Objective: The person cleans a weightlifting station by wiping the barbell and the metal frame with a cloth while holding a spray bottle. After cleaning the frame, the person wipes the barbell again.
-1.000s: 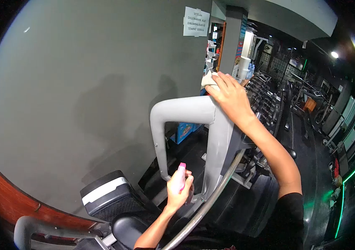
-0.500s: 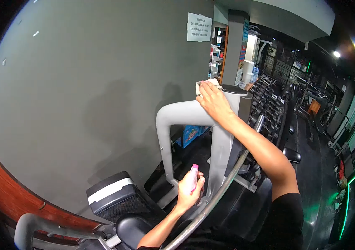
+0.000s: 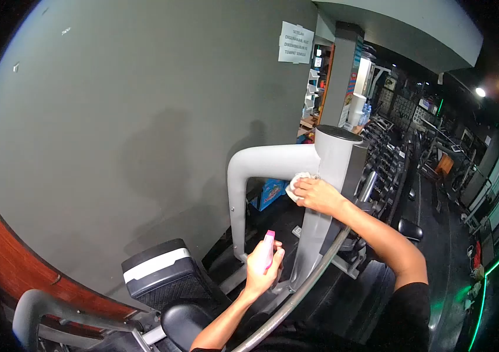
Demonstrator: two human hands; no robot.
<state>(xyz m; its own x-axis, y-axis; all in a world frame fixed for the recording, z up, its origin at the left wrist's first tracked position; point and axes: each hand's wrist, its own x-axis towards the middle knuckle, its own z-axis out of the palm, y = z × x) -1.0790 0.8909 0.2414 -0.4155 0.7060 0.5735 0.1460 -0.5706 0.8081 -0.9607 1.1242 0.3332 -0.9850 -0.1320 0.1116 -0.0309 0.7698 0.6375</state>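
Note:
My right hand [image 3: 318, 196] is closed around a bunched white cloth [image 3: 294, 186], pressed against the grey metal post of the exercise machine [image 3: 333, 157], just under where its bent tube joins. Lower down, my left hand [image 3: 263, 267] wraps round a small pink bottle [image 3: 269, 246] with a brighter pink top, held upright. That hand is apart from the frame. The far side of the cloth is hidden behind the post and my fingers.
A black padded seat [image 3: 164, 273] stands at lower left near the wall. A curved metal bar [image 3: 296, 296] crosses in front of me. Dumbbell racks [image 3: 387, 146] line the right side. A paper sign [image 3: 296, 42] hangs on the wall.
My right hand has moved down with the cloth, from the top of the post to below the tube joint. My left hand stays nearly in place with the bottle. The view has shifted slightly.

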